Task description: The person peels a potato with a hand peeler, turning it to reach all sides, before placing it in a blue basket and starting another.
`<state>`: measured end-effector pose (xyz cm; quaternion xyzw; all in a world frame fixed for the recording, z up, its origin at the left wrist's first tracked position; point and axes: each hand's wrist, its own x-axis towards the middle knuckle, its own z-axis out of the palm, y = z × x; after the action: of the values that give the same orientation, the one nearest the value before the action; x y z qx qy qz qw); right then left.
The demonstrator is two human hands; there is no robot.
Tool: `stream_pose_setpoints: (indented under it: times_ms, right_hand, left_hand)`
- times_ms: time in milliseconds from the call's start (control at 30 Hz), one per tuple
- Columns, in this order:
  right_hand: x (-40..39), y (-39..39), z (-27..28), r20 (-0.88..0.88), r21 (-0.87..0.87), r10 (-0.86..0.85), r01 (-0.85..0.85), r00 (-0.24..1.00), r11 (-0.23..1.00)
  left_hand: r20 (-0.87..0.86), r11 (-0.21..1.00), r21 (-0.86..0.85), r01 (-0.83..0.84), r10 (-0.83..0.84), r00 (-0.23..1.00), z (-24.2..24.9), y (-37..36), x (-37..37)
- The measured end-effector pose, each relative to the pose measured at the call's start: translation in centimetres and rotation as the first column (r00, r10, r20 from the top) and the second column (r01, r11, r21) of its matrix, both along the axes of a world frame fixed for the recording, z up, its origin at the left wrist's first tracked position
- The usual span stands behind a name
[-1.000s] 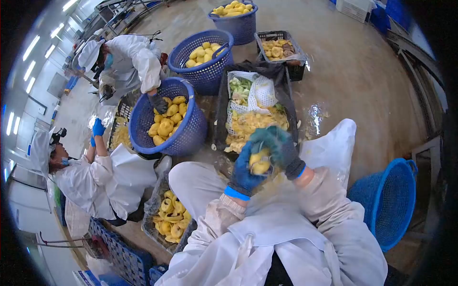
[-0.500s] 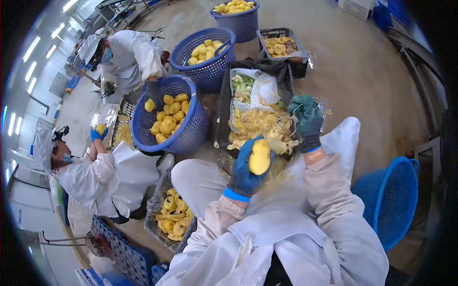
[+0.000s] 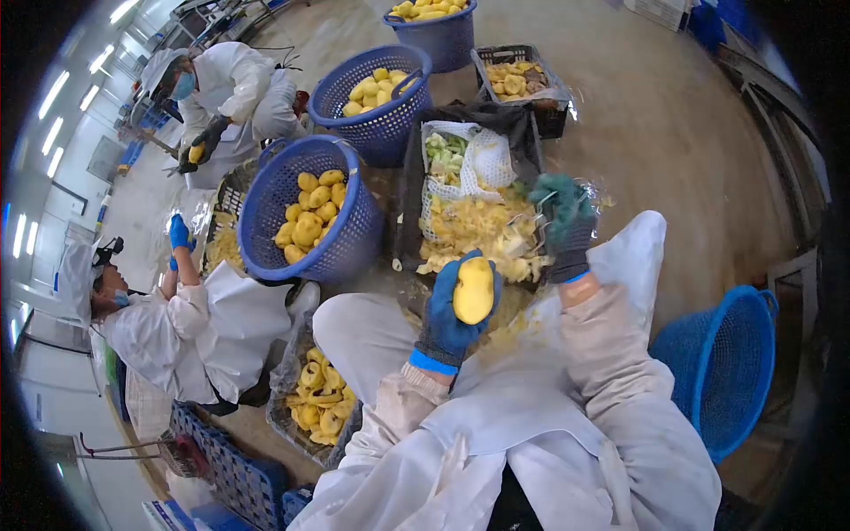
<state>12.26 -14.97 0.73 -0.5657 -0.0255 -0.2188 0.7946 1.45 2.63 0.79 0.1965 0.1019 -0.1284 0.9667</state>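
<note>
While the left hand (image 3: 450,314) grips the peeled yellow fruit (image 3: 474,289) upright above the lap, the right hand (image 3: 567,226) closes on what looks like a peeler (blurred) over the peel crate (image 3: 412,190); best to rotate the fruit steadily and stroke away from the fingers.

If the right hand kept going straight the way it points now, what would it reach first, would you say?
Most likely the heap of yellow peelings in the black crate just beyond the right hand, which holds a peeler. Depth is hard to judge here.
</note>
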Motion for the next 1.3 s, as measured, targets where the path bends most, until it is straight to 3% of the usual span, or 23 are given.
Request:
stream_pose_setpoints:
  times_ms: [67, 100, 167, 267, 333, 400, 467, 533, 600, 700, 733, 800, 900, 967, 1000, 1067, 1100, 1133, 1167, 1200, 1233, 1267, 1300]
  right_hand:
    - [-0.2, -1.0, 1.1, -0.092, 0.198, 0.002, 0.016, 0.996, 0.980]
    - [-0.8, -0.9, 1.6, -0.110, 0.150, 0.056, -0.040, 0.992, 0.988]
    - [-2.9, -0.4, 2.2, -0.155, 0.054, 0.149, -0.142, 0.977, 0.988]
    - [-3.7, 1.1, 0.3, 0.073, -0.402, 0.126, -0.086, 0.989, 0.912]
    - [-4.2, 2.2, 0.9, -0.039, -0.310, 0.237, -0.237, 0.971, 0.921]
    - [-4.7, 2.6, 1.9, -0.336, 0.238, 0.519, -0.462, 0.786, 0.854]
    - [-4.7, 2.9, -0.7, -0.095, 0.007, 0.454, -0.455, 0.886, 0.890]
    - [-4.8, 3.2, -0.3, 0.000, -0.234, 0.464, -0.452, 0.886, 0.861]
    - [-5.1, 2.7, 0.7, -0.097, -0.473, 0.516, -0.495, 0.851, 0.729]
    - [-1.4, 0.3, -3.2, -0.009, -0.495, 0.150, -0.135, 0.989, 0.859]
    - [-0.7, -0.8, -2.4, -0.117, -0.274, 0.129, -0.157, 0.985, 0.949]
    - [-2.1, 0.0, -0.4, 0.153, -0.616, 0.106, 0.011, 0.983, 0.788]
    - [-3.7, 1.2, -2.9, 0.170, -0.649, 0.215, -0.055, 0.962, 0.758]
    - [-2.7, 1.1, -3.7, -0.124, -0.169, 0.267, -0.285, 0.956, 0.944]
    - [-1.8, 0.0, -3.1, -0.249, -0.038, 0.229, -0.245, 0.941, 0.969]
    - [-2.7, 0.9, -3.0, -0.047, -0.292, 0.194, -0.199, 0.980, 0.936]
    - [-4.0, 1.5, -2.8, 0.043, -0.411, 0.192, -0.158, 0.980, 0.898]
    - [-5.5, 2.1, 0.9, 0.271, -0.732, 0.277, 0.011, 0.922, 0.681]
    - [-4.8, 1.5, -1.1, 0.177, -0.624, 0.224, -0.067, 0.958, 0.778]
    - [-3.3, 0.6, -4.7, 0.073, -0.492, 0.186, -0.127, 0.980, 0.861]
    - [-2.6, 0.9, -4.0, -0.033, -0.344, 0.169, -0.170, 0.985, 0.924]
    - [-2.6, 0.4, -3.2, -0.313, 0.133, 0.201, -0.166, 0.928, 0.977]
    - [-2.8, 1.1, -2.3, -0.175, -0.077, 0.156, -0.172, 0.972, 0.982]
  left_hand:
    - [-0.093, 0.987, -0.162, 0.003, -0.018, 0.995, 0.2, 0.6, 0.0]
    - [-0.133, 0.969, -0.245, 0.005, -0.039, 0.990, 0.3, 0.6, 0.1]
    - [-0.049, 0.981, -0.178, 0.081, -0.091, 0.995, 0.5, 0.2, -0.2]
    - [0.039, 0.980, -0.121, 0.161, -0.157, 0.987, 0.7, -0.3, -0.9]
    - [0.108, 0.980, -0.033, 0.194, -0.190, 0.976, 1.2, -0.6, -1.5]
    - [0.199, 0.973, 0.118, 0.199, -0.219, 0.955, 1.8, -0.8, -2.0]
    - [0.177, 0.944, 0.254, 0.210, -0.259, 0.949, 0.7, 0.0, -2.4]
    - [0.212, 0.889, 0.416, 0.190, -0.298, 0.931, -0.2, 0.3, -2.4]
    - [0.295, 0.802, 0.585, 0.123, -0.352, 0.888, -0.7, 0.1, -2.7]
    - [0.213, 0.810, 0.542, 0.224, -0.390, 0.896, -0.3, 0.3, -3.2]
    - [0.240, 0.738, 0.658, 0.149, -0.392, 0.888, -0.5, 0.4, -3.1]
    - [0.304, 0.585, 0.811, -0.019, -0.392, 0.868, -1.5, 0.3, -2.9]
    - [0.442, 0.406, 0.871, -0.275, -0.406, 0.800, -2.1, -0.6, -2.3]
    - [0.386, 0.351, 0.906, -0.237, -0.452, 0.804, -2.0, -0.2, -2.6]
    - [0.373, 0.341, 0.911, -0.231, -0.443, 0.816, -2.2, -0.2, -2.8]
    - [0.393, 0.231, 0.918, -0.321, -0.443, 0.806, -2.3, 0.0, -2.4]
    - [0.364, 0.305, 0.919, -0.249, -0.418, 0.832, -2.4, -0.2, -2.6]
    - [0.337, 0.380, 0.907, -0.181, -0.397, 0.854, -2.4, -0.5, -2.5]
    - [0.309, 0.450, 0.886, -0.116, -0.384, 0.870, -2.3, -0.7, -2.3]
    - [0.322, 0.364, 0.915, -0.173, -0.403, 0.856, -2.1, -0.5, -2.2]
    - [0.349, 0.316, 0.921, -0.229, -0.404, 0.846, -2.1, -0.5, -2.3]
    - [0.378, 0.265, 0.920, -0.289, -0.404, 0.833, -2.0, -0.5, -2.2]
    - [0.399, 0.211, 0.916, -0.340, -0.411, 0.820, -1.9, -0.4, -2.2]
